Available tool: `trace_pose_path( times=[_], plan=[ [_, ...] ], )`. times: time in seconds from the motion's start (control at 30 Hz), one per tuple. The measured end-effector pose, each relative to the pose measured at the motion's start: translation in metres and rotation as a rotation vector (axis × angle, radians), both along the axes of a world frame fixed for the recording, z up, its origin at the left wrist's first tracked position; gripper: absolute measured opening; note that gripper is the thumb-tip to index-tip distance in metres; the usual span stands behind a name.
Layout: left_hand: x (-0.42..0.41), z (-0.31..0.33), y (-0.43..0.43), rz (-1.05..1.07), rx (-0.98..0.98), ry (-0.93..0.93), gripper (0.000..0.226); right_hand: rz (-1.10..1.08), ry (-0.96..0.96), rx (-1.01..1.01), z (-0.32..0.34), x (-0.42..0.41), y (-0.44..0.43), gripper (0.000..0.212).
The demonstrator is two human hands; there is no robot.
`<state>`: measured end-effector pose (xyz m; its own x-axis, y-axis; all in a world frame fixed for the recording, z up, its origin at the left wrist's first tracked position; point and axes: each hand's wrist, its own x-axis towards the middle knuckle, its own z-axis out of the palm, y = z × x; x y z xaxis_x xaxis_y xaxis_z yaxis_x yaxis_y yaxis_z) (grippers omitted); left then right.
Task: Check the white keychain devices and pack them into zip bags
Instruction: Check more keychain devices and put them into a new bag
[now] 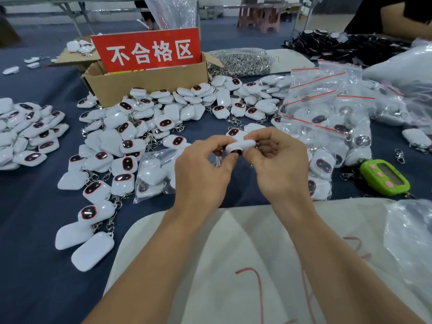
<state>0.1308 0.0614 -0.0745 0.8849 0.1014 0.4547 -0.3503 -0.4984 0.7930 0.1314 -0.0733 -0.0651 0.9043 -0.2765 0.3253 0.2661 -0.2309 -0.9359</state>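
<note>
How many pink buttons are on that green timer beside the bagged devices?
3, in a row along the left side of the green timer, beside its screen: far button, middle button, near button. None appear hidden.

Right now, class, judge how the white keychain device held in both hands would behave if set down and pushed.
Probably stiff: the device shows no bend pinched between the left hand and right hand. Likely light, since fingers alone carry it. Its flat, rounded shell should slide on the blue cloth rather than roll.
</note>
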Motion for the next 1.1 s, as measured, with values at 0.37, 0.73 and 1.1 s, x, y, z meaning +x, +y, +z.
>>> trace_pose_path(
  times=[0.37, 0.73, 1.1],
  plan=[
    [0.0, -0.007, 0.001, -0.001, -0.021, -0.045, 0.015, 0.205, 0.168, 0.238, 0.004, -0.005, -0.003, 0.019],
    [0.002, 0.0, 0.005, 0.213, 0.162, 0.083, 0.027, -0.117, 0.066, -0.063, -0.001, -0.006, -0.002, 0.015],
    [0.005, 0.008, 0.014, 0.069, 0.068, -0.006, 0.048, 0.139, 0.283, -0.14, -0.009, 0.016, 0.015, 0.026]
  ],
)
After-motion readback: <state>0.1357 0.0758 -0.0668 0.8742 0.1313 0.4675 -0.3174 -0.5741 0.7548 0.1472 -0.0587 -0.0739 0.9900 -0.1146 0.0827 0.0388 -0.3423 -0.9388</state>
